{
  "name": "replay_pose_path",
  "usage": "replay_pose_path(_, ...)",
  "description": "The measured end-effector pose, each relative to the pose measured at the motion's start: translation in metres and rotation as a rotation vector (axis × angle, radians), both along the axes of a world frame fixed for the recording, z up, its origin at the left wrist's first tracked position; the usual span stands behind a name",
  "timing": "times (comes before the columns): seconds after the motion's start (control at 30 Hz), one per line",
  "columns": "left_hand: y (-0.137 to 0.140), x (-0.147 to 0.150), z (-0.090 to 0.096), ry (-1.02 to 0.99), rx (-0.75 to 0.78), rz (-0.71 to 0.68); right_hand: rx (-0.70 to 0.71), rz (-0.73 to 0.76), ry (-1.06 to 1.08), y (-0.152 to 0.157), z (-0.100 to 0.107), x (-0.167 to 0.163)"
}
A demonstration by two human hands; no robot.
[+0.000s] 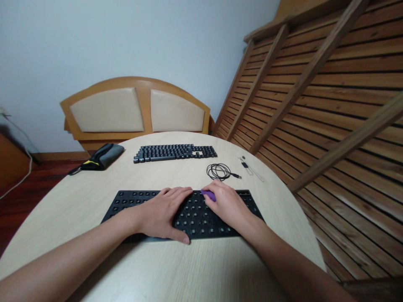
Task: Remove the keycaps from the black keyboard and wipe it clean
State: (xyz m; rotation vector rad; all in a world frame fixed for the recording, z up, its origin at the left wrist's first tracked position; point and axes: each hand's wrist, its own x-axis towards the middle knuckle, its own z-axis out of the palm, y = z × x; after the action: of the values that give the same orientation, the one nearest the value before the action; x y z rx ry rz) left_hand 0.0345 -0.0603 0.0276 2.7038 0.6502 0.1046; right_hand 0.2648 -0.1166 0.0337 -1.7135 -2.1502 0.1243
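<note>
A black keyboard base [198, 222] with its keycaps off lies near the front of the round table, showing rows of bare key sockets. My left hand [166, 209] is spread flat across its middle, thumb over the near edge. Between the closed fingers of my right hand [226, 203] is a small purple cloth-like thing [208, 194], held against the upper part of the base. Its exact kind is mostly hidden by the fingers.
Behind the base, loose black keycaps [166, 152] lie in keyboard order. A coiled USB cable [218, 171], a thin wire tool [252, 167] and a dark pouch [102, 157] rest on the pale table [176, 272]. Wooden slats [340, 126] lean at the right.
</note>
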Motion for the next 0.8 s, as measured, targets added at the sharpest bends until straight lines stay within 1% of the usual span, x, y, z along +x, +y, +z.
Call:
replay_pose_path(0.13, 0.0, 0.0, -0.001, -0.011, 0.002, 0.002, -0.03, -0.029, -0.004, 0.0, 0.005, -0.001)
replay_pose_path(0.23, 0.0, -0.001, -0.001, -0.005, 0.012, 0.0, -0.059, -0.044, -0.088, 0.006, 0.013, -0.006)
replay_pose_path(0.37, 0.0, -0.001, -0.001, -0.007, 0.005, 0.006, -0.203, -0.058, -0.267, 0.02, 0.03, -0.015)
replay_pose_path(0.43, 0.0, 0.0, 0.0, -0.009, 0.002, 0.005, -0.262, -0.053, -0.31, 0.028, 0.037, -0.02)
replay_pose_path(0.57, 0.0, 0.0, 0.0, -0.015, -0.004, 0.001, -0.351, -0.037, -0.341, 0.042, 0.047, -0.026)
replay_pose_path(0.7, 0.0, 0.001, 0.0, -0.039, -0.027, -0.002, -0.456, -0.006, -0.344, 0.055, 0.053, -0.024)
replay_pose_path(0.73, 0.001, 0.001, 0.0, -0.045, -0.029, -0.003, -0.459, 0.002, -0.336, 0.057, 0.053, -0.022)
replay_pose_path(0.8, 0.002, 0.0, -0.001, -0.063, -0.029, -0.009, -0.422, 0.004, -0.308, 0.062, 0.054, -0.017)
